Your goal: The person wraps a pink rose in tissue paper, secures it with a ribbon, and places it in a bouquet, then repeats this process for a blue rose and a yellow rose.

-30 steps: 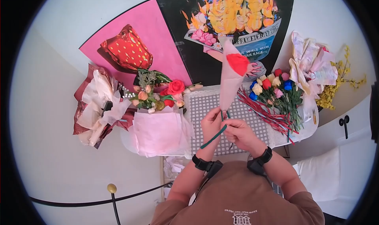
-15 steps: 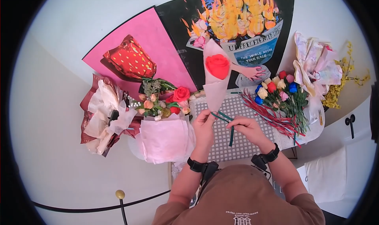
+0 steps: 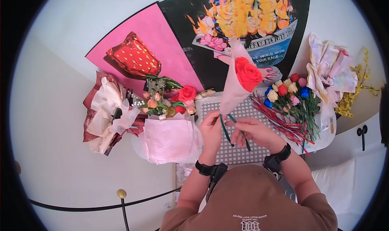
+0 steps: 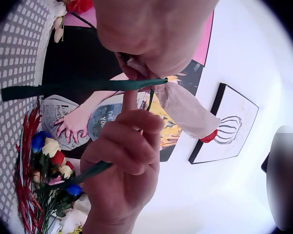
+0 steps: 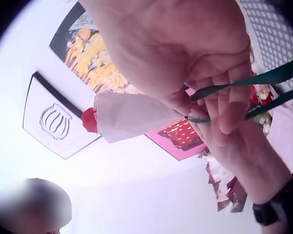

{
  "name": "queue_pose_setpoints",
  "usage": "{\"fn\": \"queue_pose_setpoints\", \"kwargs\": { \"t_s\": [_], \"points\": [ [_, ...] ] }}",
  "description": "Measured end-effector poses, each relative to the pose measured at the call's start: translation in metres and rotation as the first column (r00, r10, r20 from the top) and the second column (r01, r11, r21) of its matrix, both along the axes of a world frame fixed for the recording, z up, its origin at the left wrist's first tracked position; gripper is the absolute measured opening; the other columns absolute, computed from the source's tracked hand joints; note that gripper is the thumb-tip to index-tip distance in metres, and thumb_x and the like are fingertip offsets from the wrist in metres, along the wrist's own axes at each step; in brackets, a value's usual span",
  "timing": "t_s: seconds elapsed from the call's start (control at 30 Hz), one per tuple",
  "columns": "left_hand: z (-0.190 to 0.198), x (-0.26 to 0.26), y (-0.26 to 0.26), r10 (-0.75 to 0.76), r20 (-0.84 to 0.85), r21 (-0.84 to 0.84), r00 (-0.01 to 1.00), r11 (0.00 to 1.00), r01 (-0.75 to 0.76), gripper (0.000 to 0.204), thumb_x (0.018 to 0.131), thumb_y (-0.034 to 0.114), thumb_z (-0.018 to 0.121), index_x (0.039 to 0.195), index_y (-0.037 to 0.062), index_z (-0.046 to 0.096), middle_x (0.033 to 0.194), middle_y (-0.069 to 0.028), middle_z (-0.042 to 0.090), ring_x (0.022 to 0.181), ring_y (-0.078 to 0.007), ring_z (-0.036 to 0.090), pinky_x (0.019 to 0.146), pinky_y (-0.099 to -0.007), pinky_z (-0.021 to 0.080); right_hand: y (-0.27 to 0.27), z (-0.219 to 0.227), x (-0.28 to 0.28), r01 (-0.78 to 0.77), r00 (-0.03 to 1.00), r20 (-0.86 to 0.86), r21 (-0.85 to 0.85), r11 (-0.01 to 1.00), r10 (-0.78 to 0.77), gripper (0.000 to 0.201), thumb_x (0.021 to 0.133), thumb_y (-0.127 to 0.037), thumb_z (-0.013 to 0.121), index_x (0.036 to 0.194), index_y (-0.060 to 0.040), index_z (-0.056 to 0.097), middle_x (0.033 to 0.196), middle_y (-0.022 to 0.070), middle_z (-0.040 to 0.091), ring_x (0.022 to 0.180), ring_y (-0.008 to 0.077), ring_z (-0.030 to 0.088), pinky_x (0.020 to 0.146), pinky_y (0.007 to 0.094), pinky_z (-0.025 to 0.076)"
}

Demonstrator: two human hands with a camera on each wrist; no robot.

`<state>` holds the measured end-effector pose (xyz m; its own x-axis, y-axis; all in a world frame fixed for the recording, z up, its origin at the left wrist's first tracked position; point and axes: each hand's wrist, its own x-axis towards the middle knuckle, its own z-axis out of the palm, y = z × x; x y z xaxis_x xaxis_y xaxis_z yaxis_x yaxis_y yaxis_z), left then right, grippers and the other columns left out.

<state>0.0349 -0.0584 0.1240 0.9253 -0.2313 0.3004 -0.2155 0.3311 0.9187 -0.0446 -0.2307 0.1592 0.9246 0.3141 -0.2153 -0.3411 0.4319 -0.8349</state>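
Note:
A red rose (image 3: 248, 74) in a cone of pale pink wrapping paper (image 3: 235, 92) leans up and to the right in the head view. My left hand (image 3: 211, 127) grips the narrow base of the cone. Around that base goes a dark green ribbon (image 4: 88, 86), its two tails extending toward my body. My right hand (image 3: 259, 132), just right of the base, has its fingers curled at one tail and holds it. In the right wrist view, the ribbon tails (image 5: 276, 73) run past the fingers, and the paper cone (image 5: 132, 117) points left.
Stacked pink paper sheets (image 3: 168, 140) lie left on the table, below mixed flowers (image 3: 154, 103). Right are loose roses (image 3: 287, 91) and red ribbons (image 3: 279, 121). Wrapped bouquets (image 3: 107, 113) flank both sides. A checked mat (image 3: 259, 150) covers the middle; painted boards (image 3: 178, 48) stand behind.
The wrapped rose swung left, then tilted back right. The green ribbon tail that crossed my left wrist now hangs between my hands. My right hand moved away from the base, to the right.

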Motion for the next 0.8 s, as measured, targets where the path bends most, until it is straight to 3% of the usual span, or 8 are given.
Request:
{"fn": "queue_pose_setpoints", "kwargs": {
  "t_s": [0.2, 0.27, 0.3, 0.37, 0.4, 0.5, 0.63, 0.8],
  "points": [
    [-0.004, 0.005, 0.003, -0.018, 0.023, 0.103, 1.000, 0.995, 0.016, 0.012, 0.093, -0.004, 0.061, 0.103, -0.0043, 0.068, 0.097, -0.0043, 0.063, 0.086, -0.0105, 0.061, 0.075, -0.0229, 0.048, 0.012, -0.013, 0.002, -0.119, 0.990, -0.071, 0.014, 0.993, 0.120, 0.042, 0.096, -0.021, 0.064, 0.131, 0.0007, 0.056, 0.109, 0.0165, 0.071, 0.085, 0.0198, 0.072, 0.060, 0.0270, 0.055],
    [-0.012, 0.004, -0.001, 0.027, 0.049, 0.008, 0.998, 1.000, -0.028, 0.009, 0.094, 0.001, 0.064, 0.101, -0.0022, 0.067, 0.096, -0.0046, 0.066, 0.086, -0.0128, 0.063, 0.079, -0.0264, 0.051, 0.011, -0.022, -0.002, 0.255, 0.962, 0.138, -0.137, 0.957, -0.237, 0.040, 0.090, -0.011, 0.069, 0.127, -0.0013, 0.059, 0.111, 0.0144, 0.071, 0.089, 0.0187, 0.072, 0.062, 0.0280, 0.056],
    [-0.014, 0.002, -0.004, 0.021, 0.045, 0.004, 0.999, 1.000, -0.022, 0.009, 0.094, 0.001, 0.064, 0.101, -0.0022, 0.067, 0.096, -0.0046, 0.066, 0.086, -0.0128, 0.063, 0.079, -0.0264, 0.051, 0.011, -0.021, -0.004, 0.261, 0.961, 0.135, -0.142, 0.955, -0.242, 0.040, 0.090, -0.011, 0.069, 0.127, -0.0013, 0.059, 0.111, 0.0144, 0.071, 0.089, 0.0187, 0.072, 0.062, 0.0280, 0.056],
    [-0.017, -0.003, -0.011, -0.023, -0.177, -0.077, 0.984, 0.997, 0.009, 0.013, 0.096, 0.004, 0.064, 0.107, -0.0026, 0.067, 0.098, -0.0060, 0.068, 0.084, -0.0131, 0.065, 0.079, -0.0280, 0.054, 0.012, -0.015, -0.007, 0.673, 0.729, 0.599, -0.536, 0.509, -0.333, 0.040, 0.085, -0.002, 0.069, 0.124, -0.0037, 0.062, 0.110, 0.0119, 0.071, 0.090, 0.0174, 0.072, 0.064, 0.0299, 0.057],
    [-0.019, -0.006, -0.014, -0.026, -0.178, -0.085, 0.984, 0.996, 0.011, 0.013, 0.096, 0.004, 0.064, 0.107, -0.0026, 0.067, 0.098, -0.0060, 0.068, 0.084, -0.0131, 0.065, 0.079, -0.0280, 0.054, 0.014, -0.008, -0.011, 0.754, 0.648, 0.705, -0.541, 0.374, -0.288, 0.041, 0.082, -0.001, 0.071, 0.121, -0.0065, 0.064, 0.107, 0.0106, 0.071, 0.087, 0.0202, 0.071, 0.068, 0.0322, 0.057],
    [-0.022, -0.015, -0.019, -0.124, -0.361, -0.184, 0.924, 0.981, 0.060, 0.018, 0.096, 0.005, 0.065, 0.111, -0.0028, 0.069, 0.101, -0.0082, 0.070, 0.087, -0.0132, 0.067, 0.080, -0.0281, 0.057, 0.010, -0.010, -0.014, 0.853, 0.504, 0.863, -0.492, 0.173, -0.032, 0.044, 0.078, 0.000, 0.074, 0.120, -0.0075, 0.065, 0.104, 0.0119, 0.071, 0.085, 0.0250, 0.070, 0.071, 0.0345, 0.057],
    [-0.018, -0.028, -0.021, -0.198, -0.406, -0.175, 0.892, 0.975, 0.137, 0.019, 0.097, 0.007, 0.064, 0.112, -0.0030, 0.069, 0.103, -0.0092, 0.071, 0.087, -0.0141, 0.068, 0.081, -0.0299, 0.058, 0.012, -0.013, -0.012, 0.922, 0.318, 0.940, -0.337, 0.189, 0.126, 0.035, 0.076, 0.002, 0.073, 0.110, -0.0051, 0.068, 0.098, 0.0097, 0.071, 0.086, 0.0261, 0.069, 0.071, 0.0347, 0.056],
    [-0.019, -0.036, -0.017, -0.219, -0.442, -0.208, 0.870, 0.968, 0.138, 0.019, 0.097, 0.008, 0.064, 0.111, -0.0041, 0.069, 0.102, -0.0094, 0.071, 0.086, -0.0140, 0.067, 0.081, -0.0303, 0.057, 0.011, -0.017, -0.016, 0.901, 0.324, 0.933, -0.355, 0.248, 0.159, 0.029, 0.077, 0.003, 0.072, 0.104, -0.0041, 0.069, 0.096, 0.0096, 0.070, 0.084, 0.0270, 0.069, 0.072, 0.0346, 0.056]
  ]
}}
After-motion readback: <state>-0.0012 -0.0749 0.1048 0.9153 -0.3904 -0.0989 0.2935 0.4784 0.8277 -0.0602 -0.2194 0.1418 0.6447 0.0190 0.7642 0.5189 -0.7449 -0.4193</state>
